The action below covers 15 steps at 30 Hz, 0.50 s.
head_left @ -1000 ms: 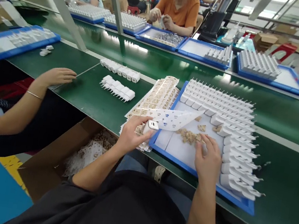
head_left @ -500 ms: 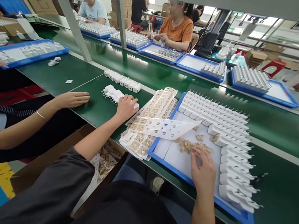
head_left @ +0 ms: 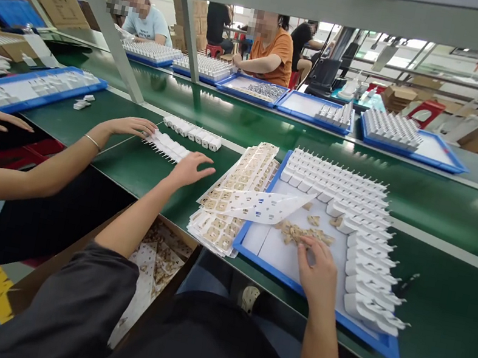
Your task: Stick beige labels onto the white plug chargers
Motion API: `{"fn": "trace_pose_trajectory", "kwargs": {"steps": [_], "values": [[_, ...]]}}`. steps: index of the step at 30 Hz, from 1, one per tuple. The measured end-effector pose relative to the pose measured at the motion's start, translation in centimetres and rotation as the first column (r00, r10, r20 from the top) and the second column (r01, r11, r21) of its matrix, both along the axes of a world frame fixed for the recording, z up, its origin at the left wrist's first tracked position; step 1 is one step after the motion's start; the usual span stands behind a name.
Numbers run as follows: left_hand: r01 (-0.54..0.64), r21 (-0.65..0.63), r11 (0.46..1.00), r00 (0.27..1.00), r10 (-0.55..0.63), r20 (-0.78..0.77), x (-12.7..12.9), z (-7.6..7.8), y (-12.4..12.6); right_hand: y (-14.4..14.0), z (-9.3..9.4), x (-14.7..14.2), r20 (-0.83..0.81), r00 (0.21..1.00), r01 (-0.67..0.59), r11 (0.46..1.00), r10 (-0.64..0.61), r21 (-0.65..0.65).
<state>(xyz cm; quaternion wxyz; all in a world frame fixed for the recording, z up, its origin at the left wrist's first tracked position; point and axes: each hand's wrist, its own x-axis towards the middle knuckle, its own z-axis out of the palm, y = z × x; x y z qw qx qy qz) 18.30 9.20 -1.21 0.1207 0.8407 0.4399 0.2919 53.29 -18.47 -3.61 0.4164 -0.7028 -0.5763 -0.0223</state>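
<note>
**Left hand over the charger row, right hand in the tray**

Your left hand [head_left: 189, 168] is hovering with fingers spread and empty just beside the near row of white chargers [head_left: 166, 146] lying on the green table [head_left: 143, 168]. A co-worker's hand [head_left: 131, 125] is touching the far end of that same row. A second row of chargers [head_left: 192, 131] is lying just behind it.

Your right hand [head_left: 317, 273] is resting inside the blue tray [head_left: 249, 247], fingers loosely curled at the pile of small brown label scraps [head_left: 301, 233]; whether it is pinching anything you cannot tell from this view. A peeled white backing sheet [head_left: 262, 205] is bridging the tray's edge, lying over the stack of label sheets [head_left: 236, 197]. Upright chargers [head_left: 347, 192] are filling the tray's back and right side.

As a judgement, you are between pieces: one hand at the finished row, the other at the tray. The next move is calling for a clean pick of a single charger without knocking its neighbours.
</note>
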Motion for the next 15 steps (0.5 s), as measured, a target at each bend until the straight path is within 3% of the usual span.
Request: {"fn": "trace_pose_trajectory", "kwargs": {"steps": [3,5,8,11,13,15], "values": [[0.182,-0.227,0.957,0.977,-0.203,-0.069,1.5,-0.2,-2.7,-0.1,-0.1,0.0,-0.001,1.0,0.0,1.0,0.0,0.008],[0.199,-0.359,0.912,0.969,-0.237,-0.064,2.1,-0.4,-4.1,-0.2,-0.1,0.1,0.007,1.0,0.001,1.0,-0.001,0.011],[0.145,-0.394,0.907,0.985,-0.168,-0.026,2.2,-0.3,-5.3,-0.2,0.4,-0.2,0.034,0.999,0.011,0.999,-0.012,0.035],[0.125,-0.415,0.901,0.992,-0.121,0.037,2.3,0.5,-6.4,0.1,2.1,-1.8,0.058,0.998,-0.005,0.987,-0.005,0.158],[0.182,-0.496,0.849,0.979,-0.107,0.176,2.6,1.4,-7.5,0.9,3.6,-3.9,0.058,0.994,-0.1,0.962,0.088,0.254],[0.293,-0.583,0.758,0.929,-0.08,0.362,3.3,2.4,-8.8,2.3,5.1,-6.4,0.064,0.968,-0.252,0.925,0.244,0.284]]}}
